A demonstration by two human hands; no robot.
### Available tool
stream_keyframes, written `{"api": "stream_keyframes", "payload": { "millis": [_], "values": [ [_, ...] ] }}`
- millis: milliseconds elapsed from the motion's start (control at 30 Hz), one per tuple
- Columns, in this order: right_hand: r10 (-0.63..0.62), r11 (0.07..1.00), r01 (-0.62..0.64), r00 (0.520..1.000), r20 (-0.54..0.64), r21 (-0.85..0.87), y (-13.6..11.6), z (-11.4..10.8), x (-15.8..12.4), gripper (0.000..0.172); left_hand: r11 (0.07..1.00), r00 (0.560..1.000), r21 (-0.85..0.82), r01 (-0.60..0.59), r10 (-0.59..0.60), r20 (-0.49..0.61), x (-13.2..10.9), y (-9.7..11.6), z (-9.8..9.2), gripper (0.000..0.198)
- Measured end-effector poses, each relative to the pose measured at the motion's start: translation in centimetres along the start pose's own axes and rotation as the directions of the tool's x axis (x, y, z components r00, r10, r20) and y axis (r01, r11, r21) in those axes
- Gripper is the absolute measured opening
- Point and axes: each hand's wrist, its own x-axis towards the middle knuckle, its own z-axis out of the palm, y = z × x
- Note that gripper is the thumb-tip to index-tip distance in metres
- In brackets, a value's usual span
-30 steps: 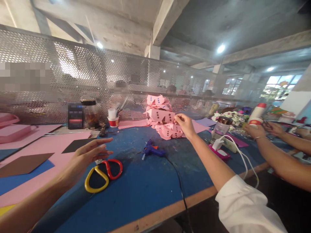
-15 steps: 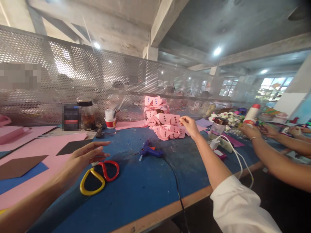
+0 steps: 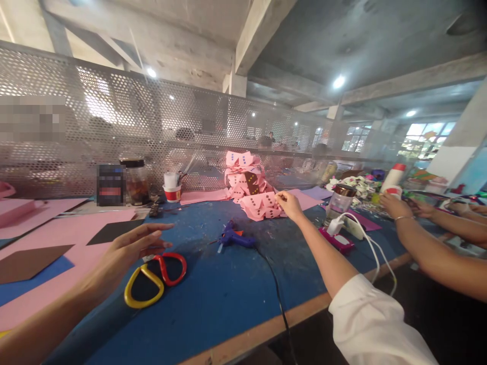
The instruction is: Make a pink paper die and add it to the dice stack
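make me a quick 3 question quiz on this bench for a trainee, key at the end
1. Multiple choice: what are the right hand fingers touching?
A. the red-and-white cup
B. the pink dotted paper
C. the brown sheet on the left

2. True or false: the glue gun lies on the blue tabletop, in neither hand.

3. Fill in: the scissors have one ___ handle loop and one ___ one.

Key: 1. B; 2. true; 3. yellow, red.

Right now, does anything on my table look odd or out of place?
Mostly the heap of pink paper pieces: it is ragged and uneven, with a dark brown piece showing among the pink. The glue gun also lies on its side on the blue tabletop, with no stand in sight.
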Motion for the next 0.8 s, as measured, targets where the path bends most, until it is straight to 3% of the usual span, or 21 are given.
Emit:
{"api": "stream_keyframes", "payload": {
  "millis": [367,800],
  "values": [
    [0.052,0.997,-0.054,0.997,-0.05,-0.05,1.1,0.6,0.3,0.013,1.0,1.0,-0.027,-0.014,0.014,0.011,0.0,-0.2,0.1,0.048],
    [0.124,0.982,-0.136,0.988,-0.096,-0.134,1.9,1.2,0.4,0.014,1.0,1.0,0.007,0.001,-0.001,-0.006,0.2,-0.1,0.1,0.052]
  ]
}}
